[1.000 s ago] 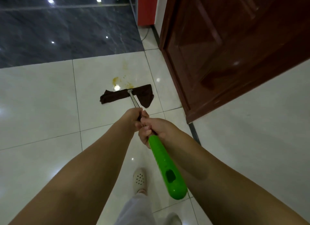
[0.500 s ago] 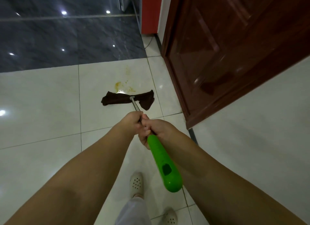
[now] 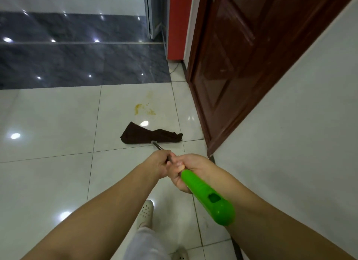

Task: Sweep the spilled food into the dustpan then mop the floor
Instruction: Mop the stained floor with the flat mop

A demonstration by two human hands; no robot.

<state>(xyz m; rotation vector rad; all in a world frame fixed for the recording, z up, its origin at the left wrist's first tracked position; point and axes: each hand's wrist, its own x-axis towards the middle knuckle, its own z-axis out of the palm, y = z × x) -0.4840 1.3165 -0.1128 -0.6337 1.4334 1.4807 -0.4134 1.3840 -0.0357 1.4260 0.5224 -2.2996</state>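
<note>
Both hands are wrapped tight around one mop. Nearest the camera, the green grip [image 3: 208, 198] sticks out toward the viewer, its fat rounded end free. The right hand [image 3: 190, 171] closes around the narrow front of that grip, fingers [image 3: 179, 165] curled fully over it. Just ahead, touching the right hand, the left hand [image 3: 159, 164] clasps the thin metal pole [image 3: 157, 146], fist closed, with only a short stretch of pole showing beyond the knuckles. Below the forearms, two pale perforated shoes show on the floor [image 3: 48, 182], one [image 3: 146, 211] forward, the other [image 3: 180, 255] at the bottom edge, with a light trouser leg [image 3: 145, 244] between them.

Past the hands, the pole runs down to a dark brown cloth [image 3: 147, 136] lying flat and crumpled on the glossy white tiles, straddling close to a grout line. Beyond the cloth and apart from it, a yellow-orange stain [image 3: 143, 110] marks the same tile, with a few small specks above it. Ceiling lights reflect as bright spots across the tiles.

Farther on, the white tiles end at a band of dark grey marbled flooring [image 3: 77, 66]. To the right, a dark red-brown panelled door [image 3: 242, 56] stands beside a white wall [image 3: 300, 124], and a red panel [image 3: 177, 23] rises at the far end. No dustpan appears.
</note>
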